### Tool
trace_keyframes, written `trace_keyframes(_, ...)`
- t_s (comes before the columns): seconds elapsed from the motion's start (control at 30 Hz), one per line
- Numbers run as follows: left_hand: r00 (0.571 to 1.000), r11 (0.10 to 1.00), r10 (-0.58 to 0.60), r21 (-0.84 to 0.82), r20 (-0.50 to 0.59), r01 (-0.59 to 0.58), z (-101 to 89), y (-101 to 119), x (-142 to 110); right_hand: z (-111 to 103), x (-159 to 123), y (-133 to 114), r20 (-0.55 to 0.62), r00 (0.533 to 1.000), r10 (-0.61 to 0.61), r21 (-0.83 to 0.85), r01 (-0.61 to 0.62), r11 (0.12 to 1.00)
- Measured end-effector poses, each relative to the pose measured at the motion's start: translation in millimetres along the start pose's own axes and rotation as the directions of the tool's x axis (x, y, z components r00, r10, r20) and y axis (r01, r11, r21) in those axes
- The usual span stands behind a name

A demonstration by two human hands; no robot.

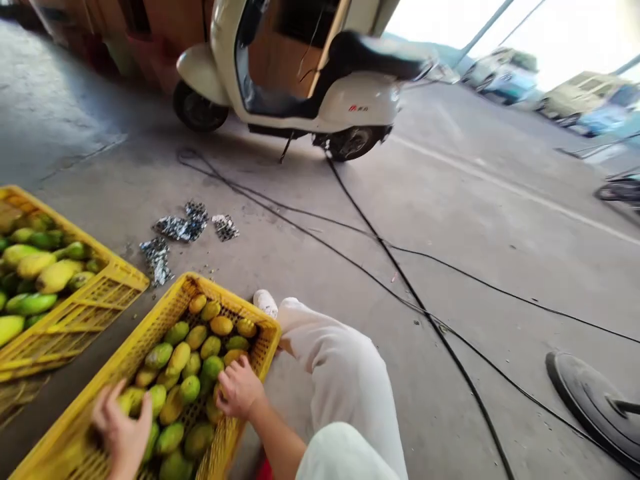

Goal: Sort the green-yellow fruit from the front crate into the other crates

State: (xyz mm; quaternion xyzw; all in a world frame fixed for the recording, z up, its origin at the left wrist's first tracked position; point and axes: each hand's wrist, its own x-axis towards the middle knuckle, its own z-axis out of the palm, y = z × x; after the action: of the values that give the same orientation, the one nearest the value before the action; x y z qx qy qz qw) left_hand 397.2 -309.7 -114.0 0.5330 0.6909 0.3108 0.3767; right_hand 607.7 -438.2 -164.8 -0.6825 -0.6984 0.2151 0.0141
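Note:
A yellow plastic crate [107, 363] in front of me holds several mangoes [177, 360], green to yellow-orange. Over its near left part is my left hand [123, 427], slightly blurred, with thumb and fingers curved around a yellow-green mango [131, 400]. At the crate's right side my right hand [243, 390] has its fingers curled down on a yellowish mango [219, 395], mostly hidden under them. Bare crate floor shows between some of the fruit.
A second yellow crate [113, 287] of larger green and yellow fruit [37, 263] stands at left. Crumpled foil-like scraps [183, 223] lie beyond. Black cables [400, 267] cross the floor near a cream scooter [360, 103]. A round black base [590, 407] stands at right.

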Motion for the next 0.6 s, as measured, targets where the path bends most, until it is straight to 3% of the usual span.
trace_keyframes(0.03, 0.998, 0.999, 0.037, 0.016, -0.047, -0.037, 3.3, -22.3, -20.9, -9.3, -2.7, -1.1, 0.013, 1.0, 0.006, -0.002, -0.006, 1.0)
trace_keyframes(0.1, 0.995, 0.99, 0.029, 0.137, 0.091, -0.042, 5.2, -55.9, -56.1, -19.7, -6.5, -0.8, 0.013, 1.0, 0.023, 0.015, -0.023, 1.0)
trace_keyframes(0.17, 0.961, 0.931, -0.135, 0.364, 0.242, 0.039, 3.8, -77.2, -82.0, -18.1, -8.2, 1.6, 0.03, 1.0, 0.01, 0.057, -0.012, 0.998)
trace_keyframes(0.2, 0.93, 0.865, -0.261, 0.49, 0.26, 0.105, 2.7, -84.8, -92.8, -14.3, -8.8, 2.8, 0.036, 0.999, 0.005, 0.073, -0.008, 0.997)
trace_keyframes(0.27, 0.892, 0.793, -0.388, 0.577, 0.232, 0.195, 0.4, -96.0, -114.1, -6.0, -10.8, 4.7, 0.039, 0.999, -0.005, 0.091, 0.001, 0.996)
trace_keyframes(0.4, 0.864, 0.771, -0.438, 0.598, 0.25, 0.219, -2.6, -105.5, -151.7, 0.1, -15.5, 6.2, 0.026, 1.0, -0.01, 0.074, 0.009, 0.997)
trace_keyframes(0.5, 0.889, 0.776, -0.397, 0.601, 0.228, 0.192, 2.3, -103.3, -149.5, -0.5, -15.8, 6.3, 0.012, 1.0, -0.011, 0.045, 0.01, 0.999)
trace_keyframes(0.6, 0.918, 0.763, -0.336, 0.632, 0.211, 0.134, 13.8, -95.6, -114.6, 0.2, -15.1, 6.1, 0.0, 1.0, -0.015, 0.03, 0.015, 0.999)
